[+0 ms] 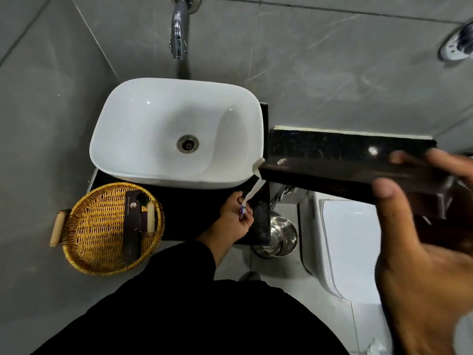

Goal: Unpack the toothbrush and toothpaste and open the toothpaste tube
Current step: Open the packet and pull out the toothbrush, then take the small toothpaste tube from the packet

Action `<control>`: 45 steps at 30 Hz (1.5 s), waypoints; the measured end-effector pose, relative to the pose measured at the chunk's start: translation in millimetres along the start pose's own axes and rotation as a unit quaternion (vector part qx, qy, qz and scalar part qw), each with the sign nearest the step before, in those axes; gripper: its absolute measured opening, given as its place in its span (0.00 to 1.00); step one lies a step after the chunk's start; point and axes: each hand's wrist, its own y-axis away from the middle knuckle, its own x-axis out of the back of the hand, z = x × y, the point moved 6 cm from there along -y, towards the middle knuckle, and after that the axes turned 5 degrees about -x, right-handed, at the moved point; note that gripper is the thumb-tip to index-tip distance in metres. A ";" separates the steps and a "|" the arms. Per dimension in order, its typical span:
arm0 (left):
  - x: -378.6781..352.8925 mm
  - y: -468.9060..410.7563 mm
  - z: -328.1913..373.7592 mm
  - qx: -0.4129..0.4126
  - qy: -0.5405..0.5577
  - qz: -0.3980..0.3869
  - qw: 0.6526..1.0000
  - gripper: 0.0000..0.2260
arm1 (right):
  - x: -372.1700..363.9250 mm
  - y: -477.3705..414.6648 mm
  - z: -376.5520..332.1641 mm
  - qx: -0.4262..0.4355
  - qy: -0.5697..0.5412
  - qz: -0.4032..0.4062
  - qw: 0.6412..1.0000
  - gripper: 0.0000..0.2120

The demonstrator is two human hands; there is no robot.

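My right hand holds a long dark box up at the right, close to the camera and tilted, its open end with a white flap pointing left over the basin's corner. Below that open end, my left hand pinches a slim white item with blue print over the black counter's right edge. The item runs up from my fingers towards the box mouth. I cannot tell whether it is the toothbrush or the toothpaste tube.
A white basin sits on the black counter under a chrome tap. A wicker basket holding dark boxes stands at the left. A steel bin, a toilet and a black ledge lie to the right.
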 end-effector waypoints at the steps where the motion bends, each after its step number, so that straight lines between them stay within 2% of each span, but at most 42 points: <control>1: 0.5 1.0 0.0 0.004 -0.001 0.000 1.000 0.14 | 5.2 1.5 2.1 -0.010 -0.013 0.023 1.000 0.25; 3: -2.5 1.8 2.4 0.008 -0.002 -0.001 1.000 0.14 | 8.0 7.5 12.1 -0.018 -0.042 0.050 0.998 0.24; 5: -5.5 7.7 2.7 0.009 -0.011 -0.008 1.000 0.15 | -1.2 17.3 30.4 -0.045 -0.085 0.043 0.994 0.17; 7: -12.0 14.4 3.1 0.011 -0.018 -0.025 0.999 0.14 | -15.5 33.4 55.4 -0.116 -0.126 0.016 0.985 0.15; 9: -15.1 17.8 12.0 -0.018 -0.003 -0.032 0.999 0.09 | -26.6 56.1 85.2 -0.200 -0.095 -0.027 0.975 0.19; 10: -17.5 22.2 16.7 -0.034 0.008 -0.031 0.999 0.09 | -29.5 68.4 101.3 -0.232 -0.058 -0.061 0.969 0.22; 11: -23.2 28.1 16.0 -0.016 0.027 -0.053 0.998 0.11 | -33.7 78.6 114.9 -0.257 -0.015 -0.109 0.960 0.24; 12: -24.7 27.6 13.3 -0.012 0.001 -0.080 0.997 0.14 | -40.3 87.7 124.9 -0.269 0.028 -0.173 0.947 0.25; 14: -37.8 31.9 -3.1 -0.029 -0.093 -0.088 0.991 0.13 | -41.6 101.2 149.7 -0.289 0.126 -0.298 0.901 0.28; 16: -48.8 40.3 -20.5 -0.004 -0.103 -0.092 0.990 0.09 | -43.4 115.2 171.2 -0.282 0.216 -0.406 0.842 0.33; 17: -47.7 40.4 -19.8 -0.006 -0.084 -0.083 0.993 0.08 | -51.2 122.1 177.6 -0.268 0.242 -0.444 0.820 0.32; 18: -49.1 40.2 -15.4 -0.019 -0.072 -0.054 0.996 0.11 | -55.6 125.0 182.6 -0.263 0.248 -0.451 0.816 0.27; 19: -50.5 43.4 -11.0 -0.022 -0.065 -0.036 0.997 0.14 | -60.6 127.0 185.2 -0.263 0.236 -0.434 0.829 0.20; 21: -45.4 39.4 -0.7 -0.026 -0.041 -0.012 0.999 0.17 | -55.0 126.4 193.3 -0.291 0.205 -0.331 0.874 0.07; 22: -40.5 38.3 4.7 -0.034 -0.034 0.006 0.999 0.16 | -47.8 126.2 202.2 -0.321 0.191 -0.279 0.885 0.07; 24: -28.7 39.5 15.1 -0.059 -0.023 0.029 0.998 0.15 | -32.6 123.4 224.3 -0.377 0.169 -0.208 0.887 0.14; 25: -23.1 40.0 17.0 -0.064 -0.017 0.034 0.997 0.15 | -22.4 118.0 235.3 -0.383 0.159 -0.162 0.895 0.16; 27: -17.4 45.1 16.6 -0.067 -0.007 0.050 0.996 0.15 | -7.9 106.1 256.2 -0.363 0.167 -0.099 0.911 0.13; 29: -11.2 44.5 15.8 -0.076 -0.003 0.063 0.995 0.15 | -6.8 98.4 276.9 -0.349 0.221 -0.102 0.905 0.10; 31: -8.2 47.0 13.4 -0.083 -0.004 0.071 0.994 0.14 | -11.1 95.3 303.1 -0.362 0.246 -0.125 0.890 0.12; 33: -7.9 49.3 10.4 -0.086 -0.008 0.076 0.993 0.15 | -16.3 94.3 327.3 -0.392 0.256 -0.158 0.869 0.20; 35: -7.9 52.5 8.8 -0.092 -0.003 0.081 0.992 0.16 | -18.3 96.5 343.5 -0.427 0.248 -0.181 0.851 0.34; 37: -5.2 53.0 9.0 -0.100 0.006 0.086 0.991 0.17 | -12.8 101.2 354.4 -0.465 0.233 -0.167 0.838 0.45; 39: -0.9 54.4 9.9 -0.105 0.015 0.089 0.990 0.17 | -5.5 104.4 353.1 -0.471 0.200 -0.132 0.849 0.43; 42: 8.7 55.2 7.5 -0.111 0.031 0.097 0.989 0.17 | -2.9 103.2 322.0 -0.444 0.114 -0.117 0.881 0.27; 43: 11.7 55.6 5.4 -0.114 0.035 0.101 0.988 0.17 | -5.9 102.1 306.7 -0.440 0.070 -0.133 0.885 0.23; 45: 16.5 54.7 -0.7 -0.116 0.032 0.113 0.986 0.18 | -17.0 100.2 266.3 -0.429 -0.024 -0.200 0.880 0.21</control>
